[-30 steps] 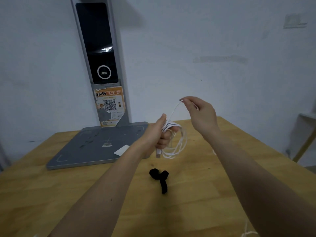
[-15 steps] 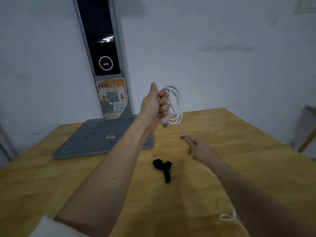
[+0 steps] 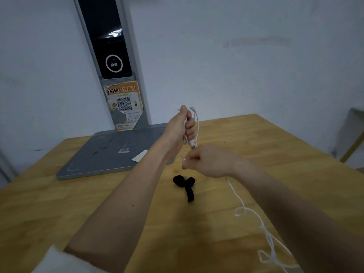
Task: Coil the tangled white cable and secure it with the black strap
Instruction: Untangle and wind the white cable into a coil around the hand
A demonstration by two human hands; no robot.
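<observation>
Coiling in progress, strap not yet in use.

Cable (image 3: 194, 123), one: a few loops hanging upright from left hand (image 3: 180, 127), plug end dangling below the fist; loose tail running down and toward the right, trailing across table (image 3: 285, 154) to the near right edge, tangles showing along it.

Left hand: raised above table, fist closed around the loops.

Right hand (image 3: 208, 160): just below and nearer than the left, fingers pinching the tail close under the coil; nearer of the two to the slack.

Strap (image 3: 186, 185), one: black, lying on table below both hands, long axis pointing roughly toward the wearer, apart from the cable.

Grey stand (image 3: 110, 154), one: sitting at the far left, behind the left hand.
</observation>
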